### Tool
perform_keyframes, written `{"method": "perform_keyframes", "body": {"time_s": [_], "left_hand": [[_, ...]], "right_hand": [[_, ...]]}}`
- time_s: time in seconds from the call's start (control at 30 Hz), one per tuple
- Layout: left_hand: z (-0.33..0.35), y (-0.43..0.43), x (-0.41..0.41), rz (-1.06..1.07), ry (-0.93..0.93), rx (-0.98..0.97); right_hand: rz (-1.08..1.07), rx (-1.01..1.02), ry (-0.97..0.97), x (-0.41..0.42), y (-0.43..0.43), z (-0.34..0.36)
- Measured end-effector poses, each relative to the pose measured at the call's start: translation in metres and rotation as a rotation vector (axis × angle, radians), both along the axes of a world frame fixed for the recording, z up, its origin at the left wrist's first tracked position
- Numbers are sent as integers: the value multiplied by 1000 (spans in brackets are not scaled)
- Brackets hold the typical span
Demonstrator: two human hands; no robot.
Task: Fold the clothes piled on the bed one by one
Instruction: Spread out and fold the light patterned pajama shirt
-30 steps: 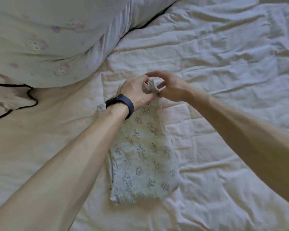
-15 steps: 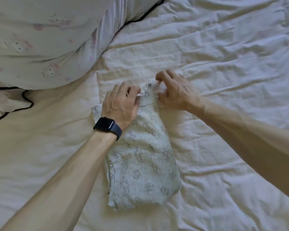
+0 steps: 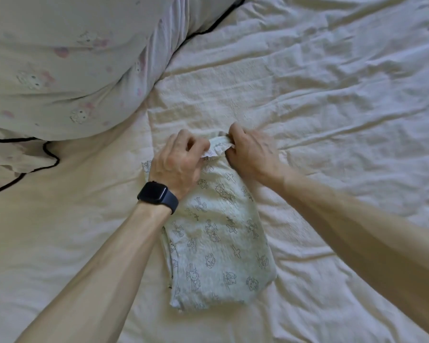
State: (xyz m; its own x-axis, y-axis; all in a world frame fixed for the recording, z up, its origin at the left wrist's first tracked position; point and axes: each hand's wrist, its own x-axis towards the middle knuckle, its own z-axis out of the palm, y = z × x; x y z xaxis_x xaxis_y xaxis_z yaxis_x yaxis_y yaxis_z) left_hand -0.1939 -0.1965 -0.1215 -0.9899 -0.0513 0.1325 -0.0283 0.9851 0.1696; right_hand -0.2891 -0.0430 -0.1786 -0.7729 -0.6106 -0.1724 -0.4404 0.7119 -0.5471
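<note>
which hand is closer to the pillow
Left. The left hand grips the far edge of the garment, below and right of the pillow. The right hand grips the same edge farther right, beyond the left hand.

Folded garment (image 3: 216,243) lying on bed (image 3: 344,115), long side running away from camera. Fabric pale grey-green, showing cartoon and cross print. Both hands working at garment's far edge: left hand (image 3: 177,162) and right hand (image 3: 253,154) pinching it with curled fingers, white strip (image 3: 218,147) stretching between them, lifting slightly off bed. Dark watch (image 3: 158,197) sitting on left wrist. Forearms reaching in from bottom corners. Printed duvet (image 3: 60,70) with black piping bulging at upper left.
</note>
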Motion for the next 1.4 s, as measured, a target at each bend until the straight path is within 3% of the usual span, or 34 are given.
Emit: {"method": "perform_keyframes", "body": {"time_s": [0.1, 0.17, 0.27, 0.37, 0.43, 0.57, 0.63, 0.73, 0.83, 0.9, 1.0, 1.1, 1.23, 1.33, 1.4], "left_hand": [[-2, -6, 15, 58, -149, 151], [-1, -14, 21, 125, -189, 181], [2, -23, 26, 248, -204, 388], [0, -23, 19, 431, -161, 570], [-3, -24, 12, 443, -188, 533], [-16, -32, 13, 283, -450, 315], [-20, -35, 17, 308, -457, 228], [-23, -32, 23, 308, -450, 204], [-23, -34, 31, 361, -306, 285], [-29, -39, 36, 401, -299, 270], [-47, -39, 47, 409, -429, 199], [-62, -40, 56, 448, -400, 168], [-65, -46, 65, 593, -424, 176], [-48, -33, 77, 625, -248, 253], [-37, -3, 100, 575, -194, 272]], "right_hand": [[-46, 43, -209, 17, 4, -4], [-88, -51, -503, 12, 14, 1], [-454, -329, -867, 1, 24, 13], [-546, -322, -814, -10, 13, 18], [-463, -173, -817, -20, 2, 18], [-420, -35, -921, -34, -11, 18], [-338, 39, -818, -27, -20, 20], [-164, 166, -366, -6, -22, 22], [-232, -15, -102, 19, -16, 22], [-161, -87, 0, 35, -16, 20], [106, -9, -57, 53, -20, 2], [187, 106, -117, 51, -20, -14], [123, 170, -73, 51, -11, -12], [-41, 95, 8, 69, 6, 4], [10, 54, 79, 99, 14, 15]]}}
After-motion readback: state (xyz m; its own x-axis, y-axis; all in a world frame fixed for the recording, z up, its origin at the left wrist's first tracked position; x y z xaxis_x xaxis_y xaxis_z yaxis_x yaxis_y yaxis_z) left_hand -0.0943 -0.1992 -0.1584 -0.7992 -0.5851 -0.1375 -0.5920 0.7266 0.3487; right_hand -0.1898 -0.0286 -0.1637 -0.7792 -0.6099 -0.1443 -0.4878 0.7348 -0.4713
